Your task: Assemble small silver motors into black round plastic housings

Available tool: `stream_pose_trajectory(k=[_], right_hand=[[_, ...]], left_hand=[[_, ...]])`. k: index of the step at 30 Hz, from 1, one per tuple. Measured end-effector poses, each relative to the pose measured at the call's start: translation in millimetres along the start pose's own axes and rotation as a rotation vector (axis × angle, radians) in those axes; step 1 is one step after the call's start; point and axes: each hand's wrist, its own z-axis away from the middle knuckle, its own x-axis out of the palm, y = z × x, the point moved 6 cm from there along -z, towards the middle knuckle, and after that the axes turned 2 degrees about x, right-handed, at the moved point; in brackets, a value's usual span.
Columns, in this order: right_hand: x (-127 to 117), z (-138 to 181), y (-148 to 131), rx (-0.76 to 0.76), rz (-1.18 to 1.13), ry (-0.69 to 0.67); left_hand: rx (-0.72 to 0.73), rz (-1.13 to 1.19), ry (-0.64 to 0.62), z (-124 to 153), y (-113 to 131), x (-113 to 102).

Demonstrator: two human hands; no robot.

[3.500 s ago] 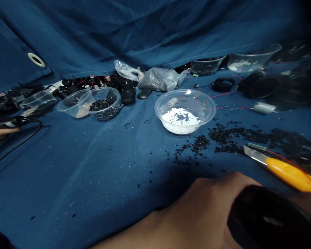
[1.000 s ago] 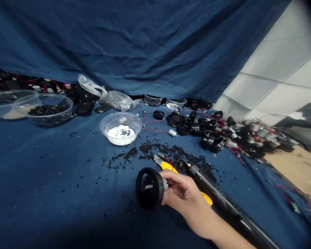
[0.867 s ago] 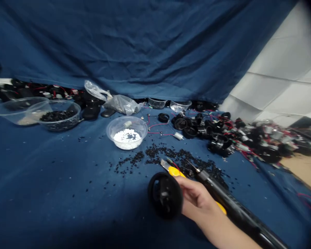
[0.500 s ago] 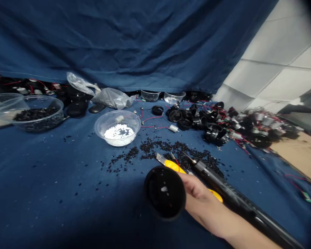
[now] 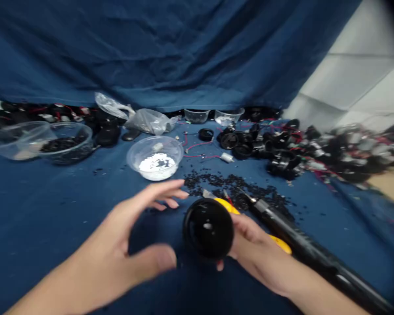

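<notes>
My right hand (image 5: 252, 247) grips a round black plastic housing (image 5: 208, 227) from behind, its open face turned toward me above the blue cloth. My left hand (image 5: 136, 227) is open, fingers spread, just left of the housing and not touching it. Behind the housing lie a yellow utility knife (image 5: 231, 209) and a long black tool (image 5: 302, 249). A scatter of small black pieces (image 5: 230, 186) covers the cloth beyond them.
A clear bowl of white bits (image 5: 155, 156) sits mid-table. Two clear bowls (image 5: 64, 141), one with black bits, stand at the left. Plastic bags (image 5: 149, 120) lie at the back. A heap of black housings with red wires (image 5: 282, 151) fills the right.
My left hand has come into view from the lower left and now hovers open beside the housing. My right hand still holds the housing, shifted slightly.
</notes>
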Motion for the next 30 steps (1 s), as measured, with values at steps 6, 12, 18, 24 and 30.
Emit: stream_pose_trajectory(k=[6, 12, 18, 24, 30], right_hand=[[10.5, 3.4, -0.6, 0.051, 0.150, -0.075], [16.6, 8.8, -7.2, 0.104, 0.390, -0.063], [24.2, 14.8, -13.5, 0.037, 0.705, -0.099], [26.9, 20.0, -12.7, -0.021, 0.870, -0.046], [34.1, 22.5, -17.8, -0.170, 0.968, -0.005]], left_hand=[[-0.006, 0.256, -0.027, -4.1, 9.1, 46.7], [0.029, 0.320, -0.003, 2.9, 19.0, 50.4], [0.077, 0.305, -0.039, 5.0, 20.9, 47.1], [0.078, 0.329, -0.035, 8.1, 17.7, 51.2], [0.089, 0.312, -0.027, 10.9, 18.3, 50.4]])
